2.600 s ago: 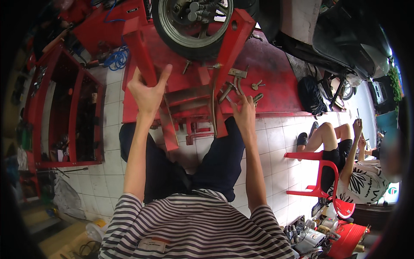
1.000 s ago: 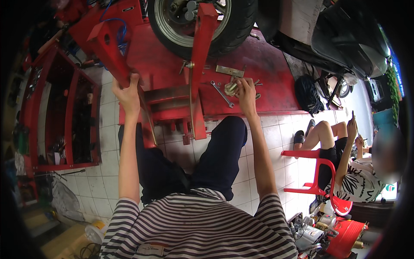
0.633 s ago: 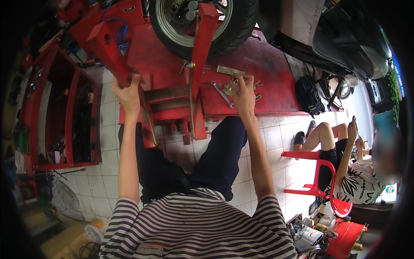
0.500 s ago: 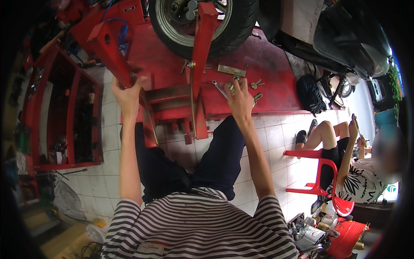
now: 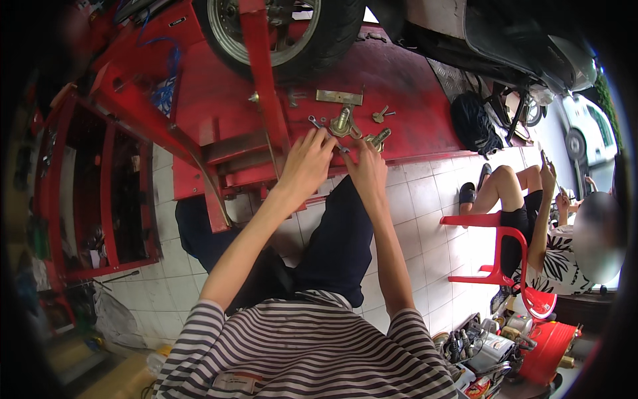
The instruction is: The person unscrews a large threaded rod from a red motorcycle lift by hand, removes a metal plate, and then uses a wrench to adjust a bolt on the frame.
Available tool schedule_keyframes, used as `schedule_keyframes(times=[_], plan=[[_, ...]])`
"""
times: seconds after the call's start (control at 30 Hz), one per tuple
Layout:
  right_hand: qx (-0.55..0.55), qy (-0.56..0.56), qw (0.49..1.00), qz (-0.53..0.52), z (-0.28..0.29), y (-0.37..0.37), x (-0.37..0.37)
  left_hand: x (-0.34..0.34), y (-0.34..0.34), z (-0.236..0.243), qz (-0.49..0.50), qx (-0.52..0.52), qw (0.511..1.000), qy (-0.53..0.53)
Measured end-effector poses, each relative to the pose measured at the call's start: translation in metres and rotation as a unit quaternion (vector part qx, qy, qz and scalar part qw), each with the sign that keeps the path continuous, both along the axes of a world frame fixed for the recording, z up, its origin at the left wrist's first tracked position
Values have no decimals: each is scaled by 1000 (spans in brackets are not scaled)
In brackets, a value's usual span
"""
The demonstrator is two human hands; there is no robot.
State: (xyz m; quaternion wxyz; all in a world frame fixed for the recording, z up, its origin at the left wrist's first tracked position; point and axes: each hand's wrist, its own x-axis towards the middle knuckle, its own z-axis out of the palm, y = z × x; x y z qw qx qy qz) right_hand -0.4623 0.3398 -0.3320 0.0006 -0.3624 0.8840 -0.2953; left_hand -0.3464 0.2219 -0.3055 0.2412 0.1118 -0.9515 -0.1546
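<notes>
On the red lift table (image 5: 405, 106) lies a silver combination wrench (image 5: 314, 121). My left hand (image 5: 306, 161) reaches over it, fingers bent together around its shaft, with the thumb hidden. Close by, my right hand (image 5: 367, 166) has its thumb at the wrench's lower end and its index finger apart, next to a brass-coloured bracket with a bolt (image 5: 343, 122). A second gold bolt piece (image 5: 381, 137) sits just beyond the right fingers. Farther back are a flat metal bar (image 5: 339, 98) and a few small loose parts (image 5: 381, 116).
A red metal stand (image 5: 266, 80) rises at left before a wheel (image 5: 302, 53). A scooter body (image 5: 492, 46) overhangs at right. A red cabinet (image 5: 100, 193) stands left; a seated person (image 5: 512, 193), a red chair (image 5: 495, 253) and machine parts (image 5: 488, 352) are at right.
My left hand has left the red stand and moved right to the wrench. My right hand has let go of the bolted bracket and drawn slightly nearer. The view has shifted.
</notes>
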Motion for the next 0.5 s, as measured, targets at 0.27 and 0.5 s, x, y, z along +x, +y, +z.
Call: schedule_keyframes(times=[0.27, 0.5], plan=[[5, -20, 1000, 21, -20, 0, -20, -55, -32, -27, -28, -86, 987, -134], [10, 0, 999, 35, -27, -3, -23, -60, -37, -41, -29, -97, 993, -61]])
